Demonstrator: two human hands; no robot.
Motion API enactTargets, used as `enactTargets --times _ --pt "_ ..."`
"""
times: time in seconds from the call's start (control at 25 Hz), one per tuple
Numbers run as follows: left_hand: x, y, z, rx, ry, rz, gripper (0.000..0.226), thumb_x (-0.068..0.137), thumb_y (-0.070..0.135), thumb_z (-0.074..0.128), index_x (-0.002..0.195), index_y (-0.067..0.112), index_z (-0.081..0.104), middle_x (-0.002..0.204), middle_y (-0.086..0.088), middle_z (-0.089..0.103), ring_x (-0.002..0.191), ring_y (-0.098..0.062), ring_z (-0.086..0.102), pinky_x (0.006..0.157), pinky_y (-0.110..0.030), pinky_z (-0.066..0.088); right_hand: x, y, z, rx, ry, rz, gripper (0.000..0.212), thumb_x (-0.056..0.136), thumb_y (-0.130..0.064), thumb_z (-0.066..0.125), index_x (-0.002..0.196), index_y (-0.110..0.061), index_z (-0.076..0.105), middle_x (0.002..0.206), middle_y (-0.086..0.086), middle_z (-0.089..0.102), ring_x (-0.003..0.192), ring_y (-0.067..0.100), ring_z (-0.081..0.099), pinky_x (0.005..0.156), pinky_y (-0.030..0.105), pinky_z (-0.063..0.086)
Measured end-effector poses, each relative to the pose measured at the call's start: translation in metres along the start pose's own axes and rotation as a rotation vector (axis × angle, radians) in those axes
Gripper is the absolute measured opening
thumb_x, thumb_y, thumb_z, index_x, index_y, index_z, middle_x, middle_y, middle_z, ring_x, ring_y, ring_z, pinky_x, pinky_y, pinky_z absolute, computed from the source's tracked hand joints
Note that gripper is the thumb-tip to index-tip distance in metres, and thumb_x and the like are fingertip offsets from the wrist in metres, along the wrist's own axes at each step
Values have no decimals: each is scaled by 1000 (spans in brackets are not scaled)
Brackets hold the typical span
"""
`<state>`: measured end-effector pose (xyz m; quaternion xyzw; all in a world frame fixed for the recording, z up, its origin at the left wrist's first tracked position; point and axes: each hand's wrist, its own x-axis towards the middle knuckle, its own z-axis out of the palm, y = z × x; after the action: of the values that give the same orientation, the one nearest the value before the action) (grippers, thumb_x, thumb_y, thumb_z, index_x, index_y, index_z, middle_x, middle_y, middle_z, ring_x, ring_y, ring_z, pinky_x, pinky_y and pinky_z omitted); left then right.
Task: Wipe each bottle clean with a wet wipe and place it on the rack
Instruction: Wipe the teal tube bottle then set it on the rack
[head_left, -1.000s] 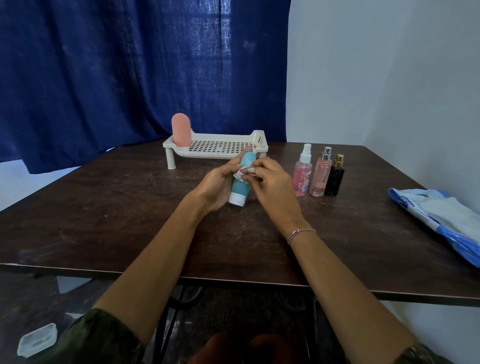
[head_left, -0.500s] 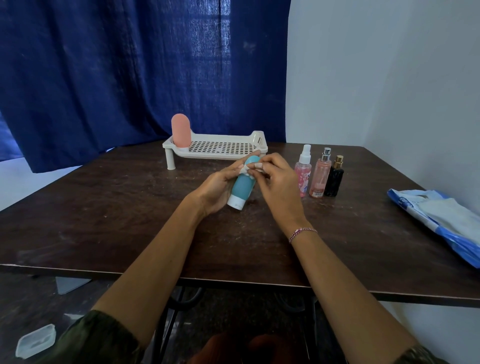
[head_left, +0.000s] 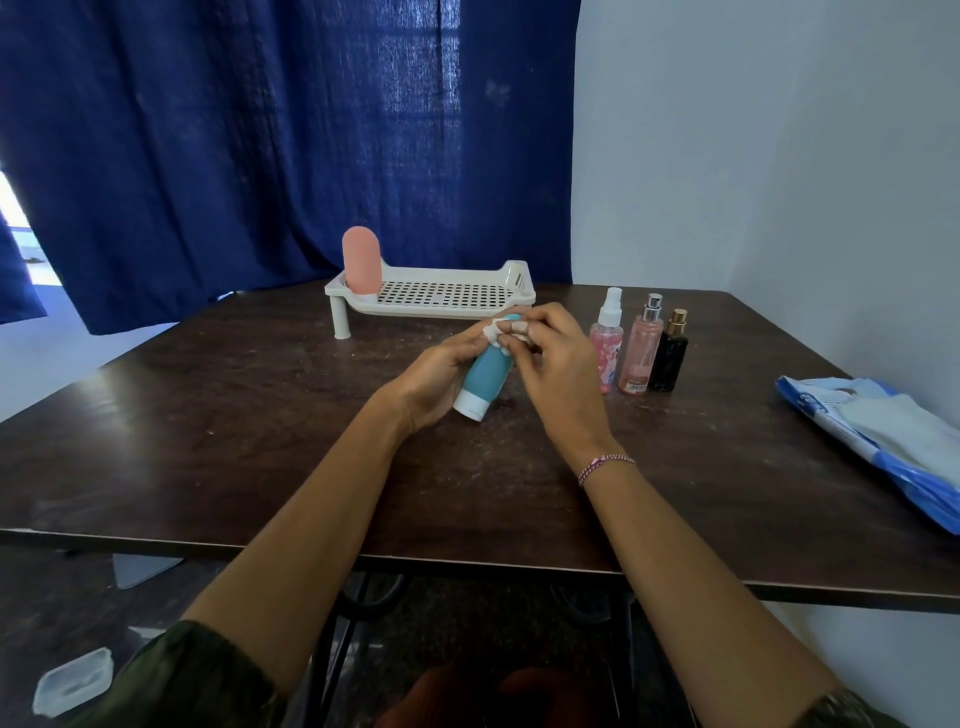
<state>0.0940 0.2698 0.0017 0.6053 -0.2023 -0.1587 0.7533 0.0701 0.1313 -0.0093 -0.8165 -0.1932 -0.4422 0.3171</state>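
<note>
A: Table (head_left: 260, 441), rack (head_left: 519, 275)?
B: The white rack is stood at the dark table's far side; a pink bottle (head_left: 361, 260) is seen upright at its left end.
A: Teal bottle (head_left: 485, 376)?
B: Held tilted over the table, near the rack — body gripped by the left hand (head_left: 441, 376), white cap down.
A: Wipe (head_left: 494, 330)?
B: Pinched by curled fingers of the right hand (head_left: 556, 364) — pressed on the bottle's top.

A dark blue cloth curtain (head_left: 249, 135) hung across the back, daylight glowing through its weave. A plain pale wall (head_left: 779, 156) stood to its right. A dark brown wooden table (head_left: 197, 447) rested on black metal legs (head_left: 340, 639) over a dark floor (head_left: 52, 597).
</note>
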Motion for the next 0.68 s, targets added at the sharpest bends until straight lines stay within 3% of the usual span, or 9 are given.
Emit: enactTargets --times 0.08,0.24,0.56,0.68 --pt "2 -2 -1 27 -12 -14 37 100 17 33 135 22 45 126 -5 56 106 -15 56 88 -32 47 2 1 -3 36 70 70 19 86 -11 62 102 -1 65 107 10 59 102 15 56 87 30 53" --pt "0 0 1 61 -6 -22 33 99 20 36 130 29 44 124 0 55 107 -15 55 85 -30 48 3 3 -6 33 111 147 20 87 -12 62 103 -1 65 107 11 60 101 15 58 83 30 55" --pt "-1 1 2 83 9 22 31 100 9 30 109 26 54 106 1 62 96 -10 59 88 -27 45 -1 -1 -1 -74 -44 -76 18 85 -7 62 101 0 65 108 13 59 104 18 54 92 27 49" --pt "1 -2 2 79 14 25 29 100 11 30 112 25 54 108 -1 61 96 -12 58 88 -28 46 0 -1 0 -68 -28 -43 18 86 -9 61 102 0 65 107 12 59 103 17 55 91 24 48"
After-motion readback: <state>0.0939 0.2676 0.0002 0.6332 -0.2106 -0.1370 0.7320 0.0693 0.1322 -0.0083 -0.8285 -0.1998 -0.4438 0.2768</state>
